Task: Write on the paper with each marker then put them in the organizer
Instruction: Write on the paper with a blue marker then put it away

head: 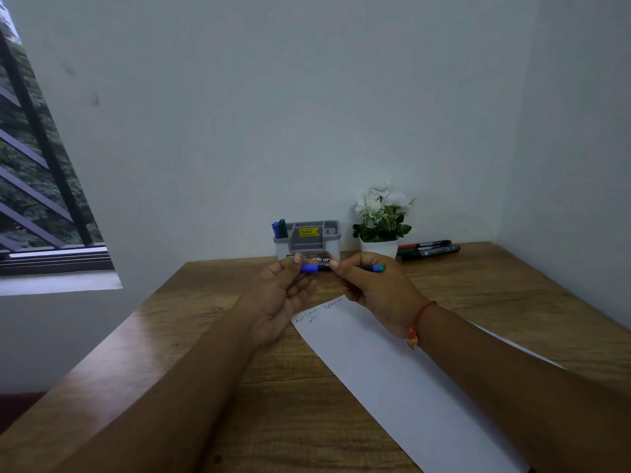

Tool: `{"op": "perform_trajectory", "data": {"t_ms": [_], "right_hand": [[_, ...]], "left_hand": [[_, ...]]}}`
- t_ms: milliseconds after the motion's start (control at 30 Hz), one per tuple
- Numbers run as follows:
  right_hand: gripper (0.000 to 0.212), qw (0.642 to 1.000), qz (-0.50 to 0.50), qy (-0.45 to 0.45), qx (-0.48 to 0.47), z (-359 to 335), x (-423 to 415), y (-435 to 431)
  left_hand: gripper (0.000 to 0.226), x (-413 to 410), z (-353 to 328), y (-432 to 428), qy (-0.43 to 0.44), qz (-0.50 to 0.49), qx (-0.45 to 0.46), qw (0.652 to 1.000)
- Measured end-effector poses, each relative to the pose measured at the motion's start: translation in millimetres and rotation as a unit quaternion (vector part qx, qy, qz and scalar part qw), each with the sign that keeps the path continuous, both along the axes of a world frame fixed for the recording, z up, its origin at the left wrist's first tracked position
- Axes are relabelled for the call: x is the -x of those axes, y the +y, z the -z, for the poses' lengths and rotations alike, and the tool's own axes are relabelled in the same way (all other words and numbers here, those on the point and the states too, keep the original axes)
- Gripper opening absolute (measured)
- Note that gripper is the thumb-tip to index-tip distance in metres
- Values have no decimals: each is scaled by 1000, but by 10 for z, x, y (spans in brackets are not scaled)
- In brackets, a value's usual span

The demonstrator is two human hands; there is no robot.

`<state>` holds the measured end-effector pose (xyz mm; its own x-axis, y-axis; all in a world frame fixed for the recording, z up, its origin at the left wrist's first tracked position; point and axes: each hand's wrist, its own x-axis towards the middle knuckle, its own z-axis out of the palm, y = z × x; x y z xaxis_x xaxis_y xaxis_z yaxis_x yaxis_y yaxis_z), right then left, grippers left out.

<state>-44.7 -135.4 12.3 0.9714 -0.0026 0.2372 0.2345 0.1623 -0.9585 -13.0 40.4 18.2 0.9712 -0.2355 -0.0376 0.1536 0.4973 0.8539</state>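
Hands meet on a blue marker [324,268] held level: the left hand [283,295] pinches its cap [309,268] between thumb and fingertips, and the right hand [375,291] is curled round the barrel. The paper [392,370] lies just below the grip, with two short scribbles at the end nearest it. The organizer [307,238] stands right behind, two markers [279,228] in its left slot. Three more markers [428,249] lie well off to the right (past the plant [380,216]). I'd judge the cap is about to come off, though it could be going on. Pull straight along the barrel without bending, keep the cap in the left fingers, and hold the tip clear of skin and table [205,336].
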Motion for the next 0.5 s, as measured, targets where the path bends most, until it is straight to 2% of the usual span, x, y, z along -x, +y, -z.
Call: {"op": "perform_trajectory", "data": {"t_ms": [133,200,267,333,400,500], "right_hand": [[10,997,-30,46,-55,-14,-4,-41],[16,995,-44,66,-66,-22,-14,-61],[31,992,-43,82,-85,-47,-34,-74],[33,992,0,82,-95,-68,-62,-116],[35,995,80,60,-24,-49,-121,-208],[35,968,181,20,170,58,-223,-353]], "left_hand": [[28,24,-8,-17,-19,6,6,1000],[28,46,-24,-41,-29,-1,13,999],[27,68,-72,-69,-58,-29,17,998],[27,76,-148,-74,-94,-95,8,991],[28,42,-265,-60,-128,-183,-35,974],[23,-65,-461,-71,-204,-285,-138,926]]}}
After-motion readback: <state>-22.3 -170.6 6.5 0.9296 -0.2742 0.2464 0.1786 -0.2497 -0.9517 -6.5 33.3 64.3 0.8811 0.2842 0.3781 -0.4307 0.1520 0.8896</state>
